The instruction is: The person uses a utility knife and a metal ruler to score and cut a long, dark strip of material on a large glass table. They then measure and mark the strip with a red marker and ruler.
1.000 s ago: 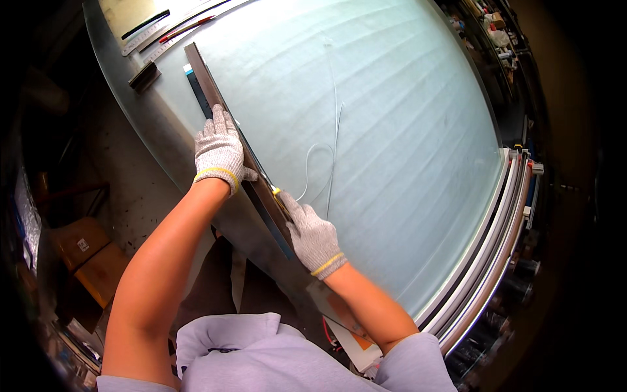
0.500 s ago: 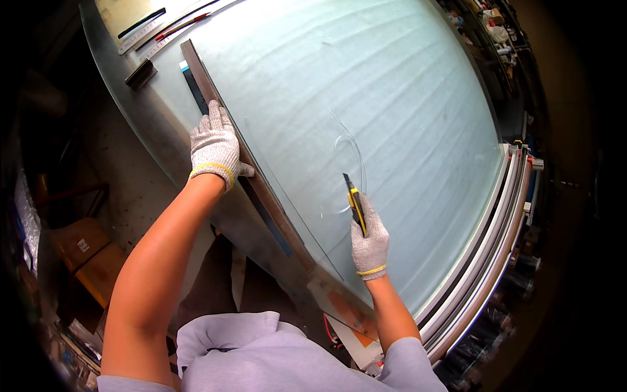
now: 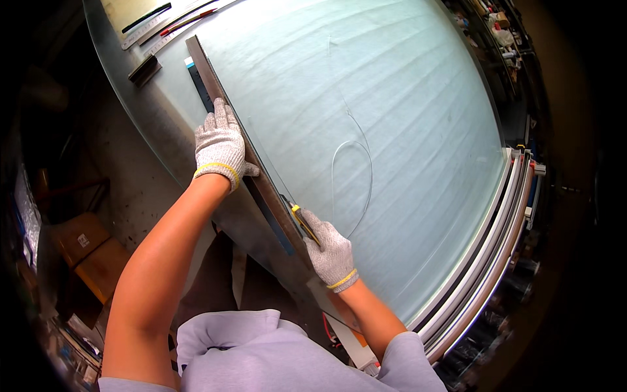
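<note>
My left hand, in a knitted glove, lies flat on a long brown straight bar with its fingers stretched forward and the thumb out to the side. A dark strip with a blue end shows along the bar's left side. My right hand, gloved too, grips a yellow and black utility knife. The knife's tip is at the bar's right edge, nearer me than my left hand. Thin clear strands curl over the pale blue-green tabletop right of the knife.
At the far left lie a red pen, a black pen and rulers. A short brown block sits near the left edge. Metal rails border the right side. Below on the left stands a brown box-like object.
My right hand has brought the knife left from over the tabletop to the bar's edge. The clear strands now lie in a wider loop. My left hand stays on the bar.
</note>
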A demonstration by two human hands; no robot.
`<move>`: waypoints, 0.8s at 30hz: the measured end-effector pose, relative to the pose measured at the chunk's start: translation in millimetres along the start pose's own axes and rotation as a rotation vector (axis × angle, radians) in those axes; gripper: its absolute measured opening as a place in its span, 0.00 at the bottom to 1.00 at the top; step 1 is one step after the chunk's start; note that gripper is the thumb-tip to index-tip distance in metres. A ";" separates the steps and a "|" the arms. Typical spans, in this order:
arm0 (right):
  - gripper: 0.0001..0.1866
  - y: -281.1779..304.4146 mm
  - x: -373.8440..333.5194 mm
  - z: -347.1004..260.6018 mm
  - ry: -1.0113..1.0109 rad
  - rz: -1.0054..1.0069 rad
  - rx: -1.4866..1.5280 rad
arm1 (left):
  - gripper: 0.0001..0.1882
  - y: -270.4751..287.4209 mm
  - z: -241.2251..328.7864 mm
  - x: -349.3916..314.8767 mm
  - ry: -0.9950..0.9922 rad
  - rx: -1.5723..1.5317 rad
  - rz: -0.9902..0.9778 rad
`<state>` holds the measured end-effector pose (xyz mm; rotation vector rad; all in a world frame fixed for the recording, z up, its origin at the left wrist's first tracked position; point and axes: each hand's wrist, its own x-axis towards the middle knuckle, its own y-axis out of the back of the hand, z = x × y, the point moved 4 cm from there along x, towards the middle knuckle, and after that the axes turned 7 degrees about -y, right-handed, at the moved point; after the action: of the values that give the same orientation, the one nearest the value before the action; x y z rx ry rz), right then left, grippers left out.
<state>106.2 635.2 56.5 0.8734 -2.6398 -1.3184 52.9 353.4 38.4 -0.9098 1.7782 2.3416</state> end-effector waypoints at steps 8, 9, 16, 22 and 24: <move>0.34 1.8 -6.7 1.2 -0.005 -0.010 0.005 | 0.79 1.7 0.9 -0.2 0.008 0.017 -0.012; 0.34 2.5 -7.6 0.8 -0.007 -0.008 0.006 | 0.79 2.2 0.7 0.0 0.007 0.020 -0.012; 0.34 3.3 -13.5 5.4 -0.030 -0.018 0.019 | 0.78 1.0 1.0 -0.2 0.002 0.030 0.012; 0.34 4.1 -13.9 4.8 -0.025 -0.015 0.016 | 0.77 3.0 3.2 -2.1 0.004 0.045 0.009; 0.34 4.2 -14.7 5.8 -0.025 -0.002 0.037 | 0.77 2.8 3.0 -1.5 0.005 0.042 0.005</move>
<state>114.8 648.8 58.8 0.8691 -2.6919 -1.2933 51.9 355.6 42.0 -0.9067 1.8260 2.2978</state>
